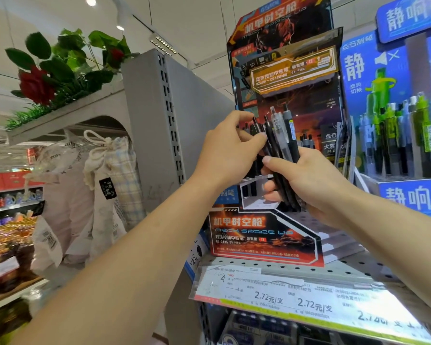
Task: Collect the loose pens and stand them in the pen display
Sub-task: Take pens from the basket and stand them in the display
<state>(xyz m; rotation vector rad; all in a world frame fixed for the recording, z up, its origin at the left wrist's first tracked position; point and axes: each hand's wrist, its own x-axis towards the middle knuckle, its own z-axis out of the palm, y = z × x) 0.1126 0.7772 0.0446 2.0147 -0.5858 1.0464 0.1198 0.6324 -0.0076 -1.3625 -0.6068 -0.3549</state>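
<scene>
From the head camera, your right hand (316, 185) grips a bundle of dark pens (281, 155), fingers and thumb curled round the barrels, holding them upright in front of the black-and-orange pen display (264, 235). Your left hand (230, 148) reaches in from the left, its thumb and fingertips pinching one pen near the top of the bundle. Both hands and the bundle cover the display's open tray, so most of its slots are hidden; a few pens already standing there show behind your left fingers.

The display sits on a perforated metal shelf (346, 268), above a strip of price labels (296, 298). Just right stands a blue display (408, 195) stocked with green and grey pens. To the left, cloth drawstring bags (105, 170) hang beside a grey upright panel (159, 120), with artificial roses (38, 85) on the ledge above.
</scene>
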